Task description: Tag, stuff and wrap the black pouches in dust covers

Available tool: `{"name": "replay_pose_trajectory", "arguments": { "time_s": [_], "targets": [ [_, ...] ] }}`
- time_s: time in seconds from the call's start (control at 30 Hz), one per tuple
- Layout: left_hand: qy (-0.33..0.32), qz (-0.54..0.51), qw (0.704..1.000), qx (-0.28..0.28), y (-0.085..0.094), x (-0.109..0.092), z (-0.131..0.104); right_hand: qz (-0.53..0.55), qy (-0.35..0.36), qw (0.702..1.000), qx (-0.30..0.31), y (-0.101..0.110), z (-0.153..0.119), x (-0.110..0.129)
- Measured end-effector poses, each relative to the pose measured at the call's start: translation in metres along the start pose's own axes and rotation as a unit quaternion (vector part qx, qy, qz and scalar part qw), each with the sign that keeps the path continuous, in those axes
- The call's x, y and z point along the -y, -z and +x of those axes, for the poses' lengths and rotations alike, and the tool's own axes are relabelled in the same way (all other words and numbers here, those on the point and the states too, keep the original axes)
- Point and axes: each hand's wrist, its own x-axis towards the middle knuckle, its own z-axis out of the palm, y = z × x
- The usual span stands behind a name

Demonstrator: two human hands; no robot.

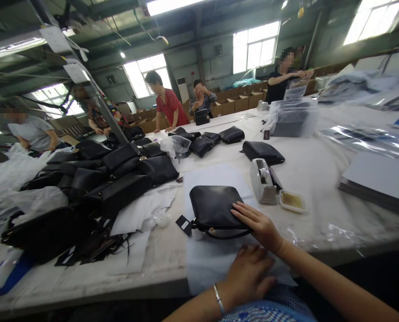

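A black handbag (pixel 216 205) lies on white tissue paper (pixel 206 264) at the table's near edge, its handle toward me and a dark tag (pixel 184 225) at its left. My right hand (pixel 258 223) rests on the bag's right side with its fingers stretched out flat. Nearer to me, my left hand (pixel 249 273) is over the paper's near part, below the bag; its fingers are apart and slightly blurred, and it holds nothing. A bracelet circles the left wrist.
Piled black bags (pixel 125 188) cover the left side. A tape dispenser (pixel 263 181) and a small dish (pixel 292 201) stand right of the paper. Stacked grey sheets (pixel 380 179) lie far right. Several people are across the table.
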Motion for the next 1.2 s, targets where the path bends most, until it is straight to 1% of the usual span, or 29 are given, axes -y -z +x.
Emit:
{"name": "replay_pose_trajectory", "arguments": {
  "time_s": [0.03,0.07,0.1,0.17,0.2,0.23,0.27,0.3,0.33,0.37,0.4,0.47,0.53,0.6,0.67,0.77,0.83,0.9,0.93,1.0,1.07,1.13,1.2],
  "targets": [
    [-0.013,-0.028,0.999,-0.02,0.004,0.0,-0.004,0.003,-0.003,1.0,0.001,-0.002,-0.005,0.0],
    [-0.02,-0.055,0.997,-0.053,0.01,0.001,-0.011,0.007,-0.005,1.0,0.0,-0.003,-0.01,-0.001],
    [-0.016,-0.075,0.992,-0.098,0.017,0.003,-0.02,0.01,-0.009,1.0,-0.002,-0.004,-0.012,-0.001],
    [0.026,-0.071,0.971,-0.228,0.034,0.011,-0.041,0.016,-0.018,1.0,-0.007,-0.004,-0.014,-0.002],
    [0.059,-0.041,0.95,-0.303,0.042,0.018,-0.053,0.017,-0.022,1.0,-0.011,-0.004,-0.014,-0.002],
    [0.095,0.004,0.923,-0.373,0.051,0.026,-0.063,0.018,-0.025,0.999,-0.016,-0.005,-0.014,-0.002],
    [0.134,0.053,0.892,-0.428,0.058,0.035,-0.072,0.019,-0.028,0.999,-0.02,-0.005,-0.014,-0.003],
    [0.172,0.094,0.866,-0.46,0.065,0.045,-0.079,0.02,-0.03,0.999,-0.024,-0.006,-0.013,-0.003],
    [0.205,0.125,0.851,-0.466,0.069,0.055,-0.083,0.022,-0.031,0.999,-0.026,-0.007,-0.013,-0.003],
    [0.232,0.143,0.85,-0.451,0.073,0.066,-0.085,0.023,-0.031,0.999,-0.027,-0.008,-0.014,-0.003],
    [0.249,0.15,0.86,-0.419,0.074,0.075,-0.084,0.023,-0.031,0.999,-0.026,-0.009,-0.014,-0.003],
    [0.252,0.151,0.893,-0.342,0.076,0.09,-0.079,0.019,-0.031,0.999,-0.022,-0.01,-0.016,-0.004],
    [0.236,0.158,0.915,-0.286,0.081,0.097,-0.073,0.014,-0.032,0.999,-0.017,-0.01,-0.018,-0.005],
    [0.22,0.185,0.924,-0.252,0.091,0.096,-0.072,0.01,-0.033,0.999,-0.01,-0.009,-0.018,-0.007],
    [0.223,0.24,0.918,-0.225,0.106,0.092,-0.078,0.004,-0.032,0.999,-0.006,-0.007,-0.017,-0.008],
    [0.247,0.337,0.888,-0.193,0.124,0.091,-0.098,-0.014,-0.008,1.0,0.01,-0.008,-0.017,-0.009],
    [0.254,0.372,0.879,-0.156,0.126,0.096,-0.113,-0.033,0.025,0.998,0.037,-0.012,-0.019,-0.006],
    [0.257,0.383,0.88,-0.117,0.12,0.103,-0.126,-0.055,0.05,0.995,0.061,-0.018,-0.022,-0.002],
    [0.261,0.379,0.881,-0.106,0.116,0.107,-0.131,-0.067,0.055,0.994,0.069,-0.02,-0.024,0.0],
    [0.26,0.349,0.895,-0.1,0.11,0.111,-0.133,-0.089,0.059,0.992,0.073,-0.025,-0.026,0.005],
    [0.232,0.296,0.919,-0.115,0.109,0.111,-0.125,-0.107,0.057,0.99,0.072,-0.029,-0.025,0.009],
    [0.203,0.243,0.935,-0.158,0.11,0.109,-0.108,-0.119,0.057,0.989,0.069,-0.031,-0.021,0.011],
    [0.206,0.206,0.932,-0.217,0.11,0.107,-0.084,-0.123,0.062,0.988,0.067,-0.032,-0.017,0.009]
  ]
}}
